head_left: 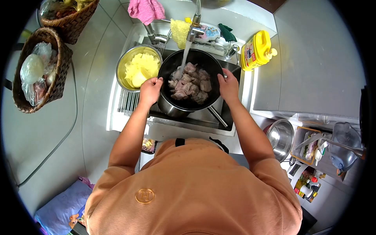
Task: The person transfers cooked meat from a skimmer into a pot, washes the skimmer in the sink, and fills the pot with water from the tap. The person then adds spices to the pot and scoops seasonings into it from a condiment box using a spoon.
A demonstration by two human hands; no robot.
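Between my two hands is a black pot (178, 102) above the sink (156, 113), with chunks of greyish-pink meat (191, 84) inside. My left hand (150, 91) grips its left rim, and my right hand (228, 83) grips its right side. Water runs from the faucet (192, 33) into the pot. Just left of it, a metal bowl (122, 81) holds pale yellow slices (141, 66). Part of a steel pan (170, 107) with a long handle shows under the black pot.
A yellow bottle (256, 51) stands right of the sink. Pink (147, 11) and yellow (179, 33) cloths hang behind it. Two woven baskets (64, 74) with plastic bags are at the upper left. At the right are a steel basin (281, 139) and a clear pitcher (344, 147).
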